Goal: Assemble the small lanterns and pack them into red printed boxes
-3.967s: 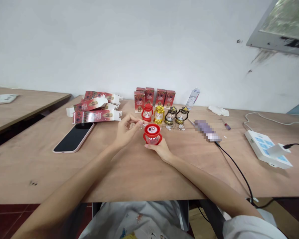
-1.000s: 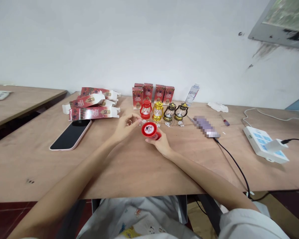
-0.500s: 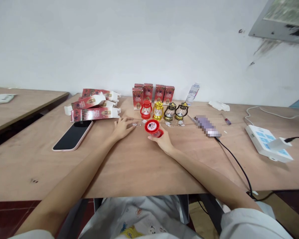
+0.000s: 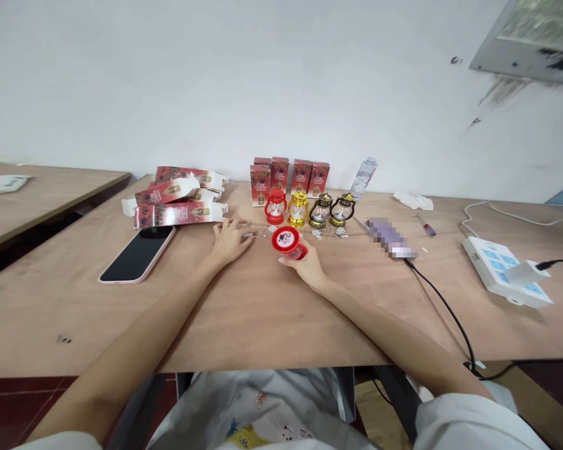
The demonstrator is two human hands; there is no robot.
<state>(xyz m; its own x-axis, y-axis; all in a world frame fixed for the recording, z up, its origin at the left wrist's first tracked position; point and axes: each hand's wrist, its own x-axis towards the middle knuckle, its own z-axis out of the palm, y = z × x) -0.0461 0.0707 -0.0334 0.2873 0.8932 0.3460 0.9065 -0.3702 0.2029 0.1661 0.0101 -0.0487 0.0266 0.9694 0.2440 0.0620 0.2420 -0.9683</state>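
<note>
My right hand (image 4: 309,267) grips a small red lantern (image 4: 286,239), tipped so that its round base with a printed sticker faces me. At the table, my left hand (image 4: 229,242) has its thumb and index fingertip on a small printed piece with a thin wire (image 4: 249,235); the pinch is partly hidden. Behind the hands stand another red lantern (image 4: 276,207), a gold lantern (image 4: 298,209) and two black-and-gold lanterns (image 4: 341,210). More small printed pieces with wires (image 4: 318,234) lie in front of them.
Upright red boxes (image 4: 301,177) stand by the wall, and opened red boxes (image 4: 181,214) lie in a pile. A phone (image 4: 138,255) is at left. On the right are a second phone (image 4: 391,237) on a black cable, a screwdriver (image 4: 428,226) and a white power strip (image 4: 502,265).
The fingers of my left hand have drawn in on the small printed piece, which now sits tilted at the fingertips. My right hand and the red lantern have hardly moved.
</note>
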